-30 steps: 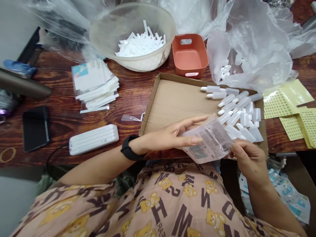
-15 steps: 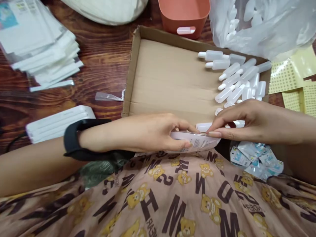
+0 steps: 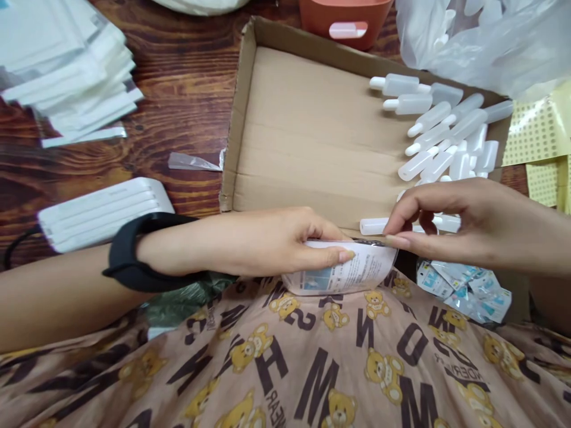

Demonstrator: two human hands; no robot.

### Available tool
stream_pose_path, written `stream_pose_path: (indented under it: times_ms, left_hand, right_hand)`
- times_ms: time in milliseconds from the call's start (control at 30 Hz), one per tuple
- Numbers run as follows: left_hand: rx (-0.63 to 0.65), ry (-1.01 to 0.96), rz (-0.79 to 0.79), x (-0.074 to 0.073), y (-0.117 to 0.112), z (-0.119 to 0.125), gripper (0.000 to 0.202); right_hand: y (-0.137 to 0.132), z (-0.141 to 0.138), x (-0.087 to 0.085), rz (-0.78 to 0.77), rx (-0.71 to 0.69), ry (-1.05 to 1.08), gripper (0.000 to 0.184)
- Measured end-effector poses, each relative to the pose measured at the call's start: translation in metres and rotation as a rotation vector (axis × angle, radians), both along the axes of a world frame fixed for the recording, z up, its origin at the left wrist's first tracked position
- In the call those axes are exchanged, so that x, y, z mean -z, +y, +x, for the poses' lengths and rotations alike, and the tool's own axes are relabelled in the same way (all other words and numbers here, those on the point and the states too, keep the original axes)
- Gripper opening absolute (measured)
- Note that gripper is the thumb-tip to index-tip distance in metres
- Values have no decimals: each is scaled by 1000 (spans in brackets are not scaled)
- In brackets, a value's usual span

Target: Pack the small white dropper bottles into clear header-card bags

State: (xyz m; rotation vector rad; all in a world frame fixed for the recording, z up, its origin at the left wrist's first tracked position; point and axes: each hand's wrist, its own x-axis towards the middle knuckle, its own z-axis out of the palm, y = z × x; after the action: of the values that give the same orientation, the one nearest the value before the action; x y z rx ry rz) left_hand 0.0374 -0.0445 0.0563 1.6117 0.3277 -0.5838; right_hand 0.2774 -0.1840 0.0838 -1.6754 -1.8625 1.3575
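Along the table's (image 3: 191, 71) left edge I saw a stack of packets (image 3: 66, 71) and, nearer me, a white power bank (image 3: 102, 211). The left hand (image 3: 276, 241), with a black band (image 3: 125, 252) on its wrist, lay at the near edge of the box (image 3: 312, 131). Its fingers were closed in a pinch on the left part of the pouch (image 3: 343, 270), thumb along the top. The pouch hung just off that near edge, over the lap, bowed and puffed open towards the right.

I judged it light, thin and limp, with a slick film. It was best held by its sides close to the mouth, since a grip on the middle would press it flat.

A vial (image 3: 375, 226) lay on the box's near edge, just above the pouch. The right hand (image 3: 455, 226) was loosely curled, its thumb on the pouch's rim and its forefinger at the vial's end. I could not tell whether it actually gripped the vial. The vial looked light, stiff and smooth, likely to roll, and best taken by its body.

More vials (image 3: 446, 137) were heaped in the box's far right corner, and sticker sheets (image 3: 535, 137) lay beyond it.
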Motion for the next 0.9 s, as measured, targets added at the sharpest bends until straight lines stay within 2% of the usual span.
stream_pose_path:
  times_ms: [133, 200, 367, 600, 733, 833, 900]
  left_hand:
    - [-36, -4, -28, 0, 1, -2, 33]
    - [-26, -6, -18, 0, 0, -2, 34]
    - [3, 13, 29, -1, -2, -3, 38]
    - [22, -27, 96, -2, -3, -3, 38]
    - [31, -105, 268, -3, -7, -5, 35]
    - [102, -192, 470, -6, -14, -6, 33]
    - [148, -259, 540, -9, -18, -6, 33]
  right_hand:
    - [-13, -13, 4, 173, 82, -24, 16]
    - [-16, -19, 7, 212, 97, -24, 12]
    - [-16, -22, 14, 172, 143, -41, 13]
    - [-15, -20, 15, 131, 156, -29, 17]
    - [-11, -18, 19, 93, 153, -5, 20]
    - [-12, -20, 18, 56, 92, 19, 22]
    - [-18, -22, 12, 81, 50, 22, 23]
